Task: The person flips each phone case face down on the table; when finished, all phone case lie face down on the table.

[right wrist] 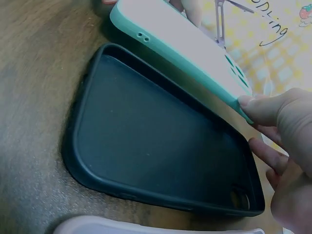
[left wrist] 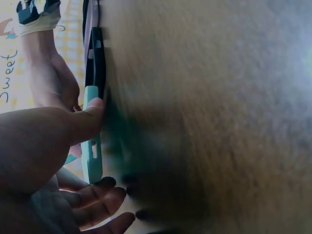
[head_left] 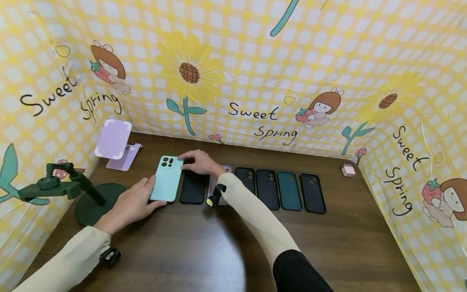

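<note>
A mint-green phone case [head_left: 166,182] stands at the left end of a row, its back with the camera holes facing up. My left hand [head_left: 133,202] grips its lower left part, thumb at the bottom edge and fingers along the left side. At the top right corner, my right hand [head_left: 202,162] pinches the same case between thumb and finger. Just right of it lies a black phone case [right wrist: 151,126], hollow side up, close to my right fingers. A pale lilac case [right wrist: 146,226] comes after that, partly hidden by my right wrist in the head view.
Farther right in the row lie black cases [head_left: 268,190] and a teal case [head_left: 290,190]. A lilac folding stand [head_left: 114,138] is at the back left, and a dark green stand [head_left: 96,205] is beside my left hand. A small pink charger [head_left: 348,170] sits back right.
</note>
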Motion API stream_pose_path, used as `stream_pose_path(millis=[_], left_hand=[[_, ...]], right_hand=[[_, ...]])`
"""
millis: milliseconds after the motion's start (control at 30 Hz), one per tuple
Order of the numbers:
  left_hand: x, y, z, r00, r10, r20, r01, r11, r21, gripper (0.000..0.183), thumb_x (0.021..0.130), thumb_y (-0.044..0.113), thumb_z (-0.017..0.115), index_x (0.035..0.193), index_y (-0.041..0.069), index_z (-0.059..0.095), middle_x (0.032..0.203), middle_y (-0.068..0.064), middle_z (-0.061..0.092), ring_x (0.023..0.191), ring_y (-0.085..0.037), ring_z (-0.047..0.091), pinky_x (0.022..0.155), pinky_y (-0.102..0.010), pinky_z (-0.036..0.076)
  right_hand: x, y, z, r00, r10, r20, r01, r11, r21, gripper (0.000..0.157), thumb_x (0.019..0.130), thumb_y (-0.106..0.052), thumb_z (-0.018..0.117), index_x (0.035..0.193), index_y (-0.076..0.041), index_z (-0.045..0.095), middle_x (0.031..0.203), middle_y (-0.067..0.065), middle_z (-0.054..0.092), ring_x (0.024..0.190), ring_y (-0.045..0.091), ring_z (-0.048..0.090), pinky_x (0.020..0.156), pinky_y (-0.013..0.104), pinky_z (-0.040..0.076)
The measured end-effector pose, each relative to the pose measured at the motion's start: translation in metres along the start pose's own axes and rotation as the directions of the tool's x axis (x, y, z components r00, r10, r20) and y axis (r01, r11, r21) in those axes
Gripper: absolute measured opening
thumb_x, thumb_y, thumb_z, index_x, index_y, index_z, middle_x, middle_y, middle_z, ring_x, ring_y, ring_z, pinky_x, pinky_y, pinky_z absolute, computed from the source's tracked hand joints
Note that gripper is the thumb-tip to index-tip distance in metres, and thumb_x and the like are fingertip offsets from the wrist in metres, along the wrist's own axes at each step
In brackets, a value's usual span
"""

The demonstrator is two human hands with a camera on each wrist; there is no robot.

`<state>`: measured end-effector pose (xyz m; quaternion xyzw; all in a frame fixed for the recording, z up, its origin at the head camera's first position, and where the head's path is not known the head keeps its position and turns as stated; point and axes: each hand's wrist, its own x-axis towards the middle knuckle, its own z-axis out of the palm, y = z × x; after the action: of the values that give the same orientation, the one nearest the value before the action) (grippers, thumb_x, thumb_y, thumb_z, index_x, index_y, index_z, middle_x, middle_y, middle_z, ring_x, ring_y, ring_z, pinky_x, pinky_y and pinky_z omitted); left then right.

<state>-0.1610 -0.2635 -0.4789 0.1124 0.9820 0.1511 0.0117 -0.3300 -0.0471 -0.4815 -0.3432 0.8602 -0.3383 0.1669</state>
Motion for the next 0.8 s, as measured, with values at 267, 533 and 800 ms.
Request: stream_pose_path(millis=[267,533,800], left_hand=[[0.003,-0.002,0.004,0.997,-0.031,0.072,0.031,0.999,0.007,0.096,0.09,0.045,0.077,0.153,-0.012,0.033,0.121,-0.029,0.054,0.092,-0.031,0.058,0.064,-0.041,0.049],[0.008,0.009,0.0,0.987,-0.067,0.147,0.069,0.998,-0.008,0.1,0.09,0.047,0.077,0.155,-0.013,0.03,0.125,-0.031,0.048,0.095,-0.034,0.054,0.065,-0.043,0.049],[0.006,0.038,-0.001,0.999,0.037,-0.024,-0.036,0.998,0.046,0.091,0.085,0.047,0.081,0.153,0.0,0.044,0.138,-0.033,0.046,0.123,-0.049,0.045,0.093,-0.064,0.046]], right_hand=[[0.001,0.001,0.006,1.0,0.013,0.025,-0.01,0.992,-0.128,0.038,0.103,-0.029,0.064,0.141,-0.024,0.064,0.148,-0.004,0.062,0.145,0.02,0.049,0.123,0.051,0.025],[-0.007,0.003,0.002,0.999,-0.013,0.042,0.022,0.979,-0.201,0.041,0.103,-0.034,0.063,0.143,-0.024,0.062,0.153,-0.004,0.056,0.146,0.016,0.047,0.12,0.049,0.028],[-0.033,0.02,-0.02,0.995,-0.1,0.003,0.1,0.986,-0.136,0.036,0.106,-0.025,0.059,0.141,-0.02,0.064,0.152,0.0,0.056,0.146,0.019,0.047,0.125,0.056,0.022]])
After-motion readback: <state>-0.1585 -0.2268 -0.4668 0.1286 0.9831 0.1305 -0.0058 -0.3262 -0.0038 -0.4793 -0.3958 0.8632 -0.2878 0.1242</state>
